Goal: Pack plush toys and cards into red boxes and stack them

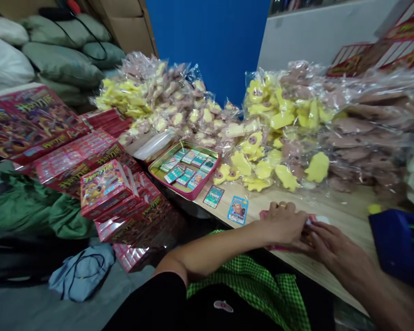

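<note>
Holding a Pink Packet Amid Crowded Stock

Starting at the far left, grey sacks (62, 64) are piled against the wall, and below them a green cloth (27, 207) lies bunched on the floor. Stacks of red boxes (103, 188) lean beside it, right up against the wooden table (348, 207). At the table's left corner sits a pink-rimmed tin tray (158, 171) with rows of small cards lying in it. Two loose cards (238, 209) lie flat just beside it, near the front edge.

Behind these, clear bags of yellow and pink toys (279, 110) heap across the whole back of the table, and some yellow pieces spill forward toward the hands.

The left hand (284, 225) lies curled over a pink packet (312, 219) that rests on the table near the front edge, fingers bent down around it. The right hand (331, 250) meets it from the right, fingers stretched and close together, tips touching the packet. The left hand hides whether they pinch it.

Further right, a blue object (396, 243) stands near the right hand.
</note>
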`<state>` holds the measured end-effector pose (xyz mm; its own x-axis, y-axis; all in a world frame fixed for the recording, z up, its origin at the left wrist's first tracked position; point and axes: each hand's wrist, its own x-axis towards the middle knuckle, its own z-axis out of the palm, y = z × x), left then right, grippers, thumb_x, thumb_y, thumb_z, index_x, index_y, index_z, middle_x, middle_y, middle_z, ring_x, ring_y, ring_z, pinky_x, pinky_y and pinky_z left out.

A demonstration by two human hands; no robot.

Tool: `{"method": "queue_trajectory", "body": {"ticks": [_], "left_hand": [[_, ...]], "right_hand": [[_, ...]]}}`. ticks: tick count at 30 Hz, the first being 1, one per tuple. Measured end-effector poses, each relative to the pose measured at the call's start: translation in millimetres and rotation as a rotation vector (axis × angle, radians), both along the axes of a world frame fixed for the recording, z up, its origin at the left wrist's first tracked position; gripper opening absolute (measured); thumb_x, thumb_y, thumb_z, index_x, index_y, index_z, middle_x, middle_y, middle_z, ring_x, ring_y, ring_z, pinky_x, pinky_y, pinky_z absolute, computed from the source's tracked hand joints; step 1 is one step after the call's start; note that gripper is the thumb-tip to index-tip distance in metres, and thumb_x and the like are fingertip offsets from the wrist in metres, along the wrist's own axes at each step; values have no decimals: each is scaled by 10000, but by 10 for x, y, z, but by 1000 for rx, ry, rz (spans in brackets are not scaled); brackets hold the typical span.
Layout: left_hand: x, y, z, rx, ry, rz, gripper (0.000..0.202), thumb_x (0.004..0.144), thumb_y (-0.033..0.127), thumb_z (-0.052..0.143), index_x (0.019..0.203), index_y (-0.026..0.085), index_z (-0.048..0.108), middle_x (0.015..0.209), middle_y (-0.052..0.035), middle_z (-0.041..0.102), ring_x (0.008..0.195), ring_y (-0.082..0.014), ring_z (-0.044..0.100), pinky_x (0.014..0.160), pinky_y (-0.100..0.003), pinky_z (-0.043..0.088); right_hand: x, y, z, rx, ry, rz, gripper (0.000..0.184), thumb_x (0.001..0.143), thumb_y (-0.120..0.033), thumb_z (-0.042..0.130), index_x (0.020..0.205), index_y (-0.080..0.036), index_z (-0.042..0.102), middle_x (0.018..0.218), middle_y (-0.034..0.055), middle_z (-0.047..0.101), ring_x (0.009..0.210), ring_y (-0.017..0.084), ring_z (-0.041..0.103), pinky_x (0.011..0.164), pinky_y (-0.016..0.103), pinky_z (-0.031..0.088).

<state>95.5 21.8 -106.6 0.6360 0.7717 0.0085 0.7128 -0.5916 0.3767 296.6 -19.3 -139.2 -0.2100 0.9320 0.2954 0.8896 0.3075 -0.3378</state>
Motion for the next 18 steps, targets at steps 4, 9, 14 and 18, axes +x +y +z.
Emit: {"method": "queue_trajectory", "body": {"ticks": [4,9,14,18], "left_hand": [[-699,-180,130,82,-58,162,279,1010,381,527,1124,162,658,1227,-155,652,1146,-314,626,977,-476,496],[-1923,-523,-125,122,15,290,621,962,472,620,1475,161,462,1565,-198,478,1470,-357,434,1154,-522,422],[-2532,-729,-649,348,-30,167,428,1017,208,516,1444,215,547,1469,-127,613,1424,-255,530,1140,-446,487],[-2600,-648,-743,543,-197,120,424,1008,75,420,1358,189,629,1293,-104,732,1249,-197,677,1050,-351,576]], "right_hand": [[-427,-99,108,201,-158,-36,383,926,-267,420,1187,-157,678,1193,225,692,1101,392,668,963,596,535],[-1443,-235,137,101,-179,341,511,911,-151,474,1402,-40,561,1455,224,572,1322,338,546,1095,493,476],[-2030,-360,-122,11,-397,288,485,877,-28,525,1357,0,595,1321,257,633,1103,353,609,891,464,525],[-2040,-356,-140,78,-358,350,385,867,34,494,1204,-52,660,1112,191,664,951,300,569,777,397,492]]}}
